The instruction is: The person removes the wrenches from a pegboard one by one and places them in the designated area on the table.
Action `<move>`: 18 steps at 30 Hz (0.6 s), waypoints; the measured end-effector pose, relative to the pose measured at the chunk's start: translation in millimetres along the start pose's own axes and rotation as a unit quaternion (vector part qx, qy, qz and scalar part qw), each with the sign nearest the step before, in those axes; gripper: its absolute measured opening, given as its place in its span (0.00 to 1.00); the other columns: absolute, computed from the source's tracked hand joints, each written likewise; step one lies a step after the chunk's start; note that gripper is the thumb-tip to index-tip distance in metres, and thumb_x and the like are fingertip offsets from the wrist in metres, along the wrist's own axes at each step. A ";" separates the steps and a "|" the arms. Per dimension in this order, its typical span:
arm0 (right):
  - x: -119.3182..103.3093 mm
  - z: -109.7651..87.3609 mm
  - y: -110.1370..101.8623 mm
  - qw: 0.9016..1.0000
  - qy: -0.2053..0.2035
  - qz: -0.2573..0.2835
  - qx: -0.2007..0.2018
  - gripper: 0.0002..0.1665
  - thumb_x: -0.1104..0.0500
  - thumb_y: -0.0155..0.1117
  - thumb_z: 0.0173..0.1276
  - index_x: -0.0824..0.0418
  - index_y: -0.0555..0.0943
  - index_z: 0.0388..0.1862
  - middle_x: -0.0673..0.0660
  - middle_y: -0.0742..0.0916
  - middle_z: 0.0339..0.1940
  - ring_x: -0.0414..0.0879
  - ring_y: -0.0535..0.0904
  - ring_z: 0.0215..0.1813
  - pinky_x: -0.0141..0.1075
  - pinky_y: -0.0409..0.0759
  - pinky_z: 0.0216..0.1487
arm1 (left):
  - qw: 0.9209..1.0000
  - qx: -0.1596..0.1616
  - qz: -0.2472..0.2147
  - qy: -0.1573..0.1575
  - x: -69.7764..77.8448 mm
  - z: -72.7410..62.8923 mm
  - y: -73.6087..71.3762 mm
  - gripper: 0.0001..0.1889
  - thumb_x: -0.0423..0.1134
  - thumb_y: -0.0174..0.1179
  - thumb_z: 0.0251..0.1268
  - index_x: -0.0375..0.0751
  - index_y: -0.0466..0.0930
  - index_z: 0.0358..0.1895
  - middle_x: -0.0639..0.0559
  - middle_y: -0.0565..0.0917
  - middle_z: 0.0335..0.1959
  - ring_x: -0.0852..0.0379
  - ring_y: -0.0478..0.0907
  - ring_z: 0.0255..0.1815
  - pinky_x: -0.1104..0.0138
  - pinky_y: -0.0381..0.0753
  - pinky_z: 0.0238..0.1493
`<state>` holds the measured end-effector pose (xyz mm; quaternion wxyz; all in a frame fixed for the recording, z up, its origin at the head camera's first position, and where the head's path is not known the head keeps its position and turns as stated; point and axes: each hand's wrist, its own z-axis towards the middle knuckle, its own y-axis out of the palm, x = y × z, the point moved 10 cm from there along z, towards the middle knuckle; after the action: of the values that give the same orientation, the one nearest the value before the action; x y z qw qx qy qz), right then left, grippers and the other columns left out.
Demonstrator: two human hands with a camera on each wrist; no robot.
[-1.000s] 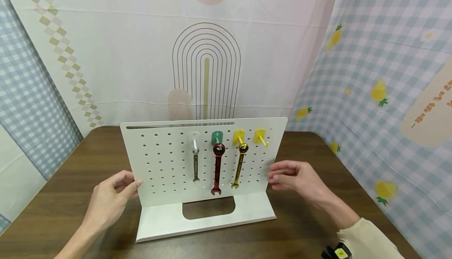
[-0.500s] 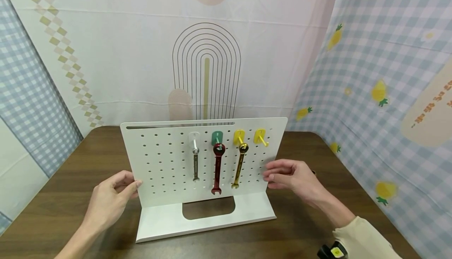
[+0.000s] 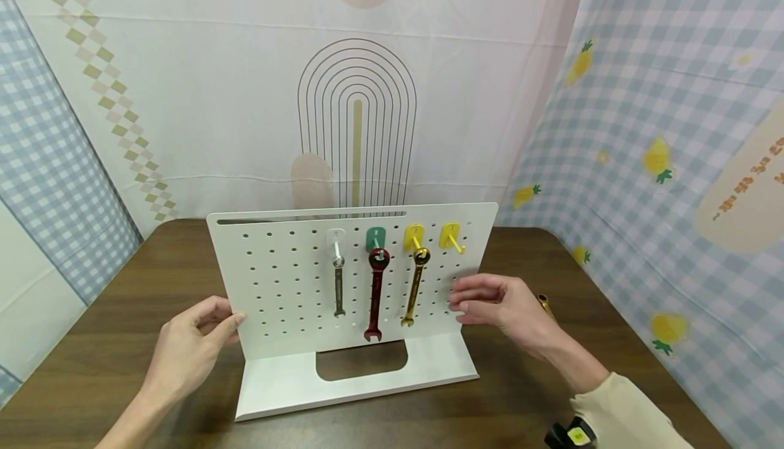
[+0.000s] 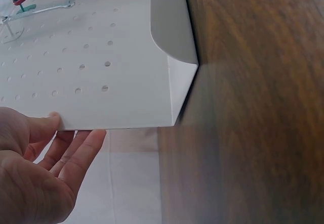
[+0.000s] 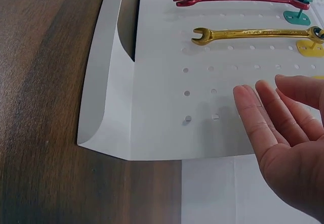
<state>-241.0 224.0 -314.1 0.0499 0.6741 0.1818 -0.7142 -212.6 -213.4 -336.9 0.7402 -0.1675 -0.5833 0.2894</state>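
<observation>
A: Main item?
B: Board, white, perforated, standing on the tabletop; cut-out in its base.
A: Hung on it, left to right?
B: Silver wrench, on a pale hook. Red wrench, on a green hook. Gold wrench, slightly slanted, on a yellow hook. All three by the ring end, forked end down. Farther right, a second yellow hook.
A: Left hand?
B: Clamped on the board's left edge: thumb on the front face, fingers behind.
A: Right hand?
B: Fingers extended, thumb apart from them, before the board near its right edge. Contact: cannot tell.
A: Loose stock?
B: One gold piece with a ring end, on the tabletop beyond the right wrist, partly hidden. Beige sleeve on the right arm.
</observation>
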 end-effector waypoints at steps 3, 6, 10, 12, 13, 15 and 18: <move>-0.7 1.2 1.9 1.000 -0.002 0.002 -0.001 0.26 0.70 0.68 0.72 0.83 0.74 0.64 0.75 0.88 0.55 0.53 0.91 0.54 0.47 0.94 0.57 | 1.000 0.001 0.000 0.002 0.5 0.0 -0.3 0.05 0.39 0.70 0.73 0.42 0.85 0.41 0.50 0.91 0.36 0.68 0.87 0.30 0.79 0.85 0.34; -1.0 2.1 3.4 1.000 -0.004 0.005 -0.002 0.26 0.71 0.68 0.72 0.83 0.74 0.64 0.75 0.87 0.55 0.52 0.91 0.54 0.44 0.94 0.57 | 1.000 0.002 -0.002 0.004 0.9 0.0 -0.5 0.05 0.39 0.70 0.73 0.42 0.85 0.42 0.50 0.91 0.36 0.68 0.87 0.30 0.79 0.85 0.34; -1.5 2.8 5.4 1.000 -0.008 0.007 -0.004 0.26 0.71 0.68 0.72 0.83 0.74 0.64 0.75 0.88 0.55 0.52 0.91 0.53 0.44 0.94 0.56 | 1.000 0.004 -0.004 0.004 1.2 0.0 -0.6 0.05 0.39 0.70 0.73 0.41 0.85 0.42 0.50 0.91 0.36 0.68 0.87 0.29 0.79 0.85 0.33; -1.8 3.1 6.7 1.000 -0.009 0.008 -0.006 0.26 0.71 0.68 0.72 0.82 0.74 0.64 0.74 0.88 0.55 0.53 0.91 0.53 0.45 0.94 0.56 | 1.000 0.004 -0.006 0.004 1.3 0.1 -0.6 0.05 0.39 0.70 0.73 0.41 0.86 0.42 0.50 0.91 0.36 0.68 0.87 0.29 0.79 0.86 0.33; -2.0 3.3 7.3 1.000 -0.009 0.007 -0.006 0.26 0.71 0.68 0.72 0.82 0.74 0.64 0.75 0.88 0.56 0.53 0.91 0.53 0.45 0.94 0.56 | 1.000 0.005 -0.007 0.005 1.4 0.0 -0.7 0.05 0.39 0.70 0.73 0.41 0.86 0.42 0.50 0.90 0.36 0.68 0.87 0.29 0.79 0.86 0.33; -2.9 4.0 8.7 1.000 -0.009 0.007 -0.007 0.26 0.71 0.68 0.72 0.82 0.74 0.64 0.76 0.87 0.56 0.53 0.91 0.53 0.46 0.94 0.56 | 1.000 0.006 -0.009 0.006 1.8 0.0 -0.9 0.05 0.38 0.70 0.73 0.41 0.86 0.42 0.50 0.90 0.35 0.68 0.87 0.29 0.79 0.86 0.33; -4.9 5.2 11.1 1.000 -0.014 0.008 -0.010 0.26 0.71 0.68 0.71 0.81 0.74 0.64 0.78 0.86 0.57 0.54 0.91 0.53 0.46 0.94 0.55 | 1.000 0.008 -0.010 0.007 2.1 -0.2 -1.2 0.05 0.38 0.70 0.73 0.41 0.86 0.41 0.50 0.90 0.35 0.69 0.87 0.29 0.80 0.86 0.33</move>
<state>-242.0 211.1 -311.3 0.0649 0.6650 0.1829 -0.7212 -211.9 -213.0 -334.7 0.7486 -0.1580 -0.5772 0.2854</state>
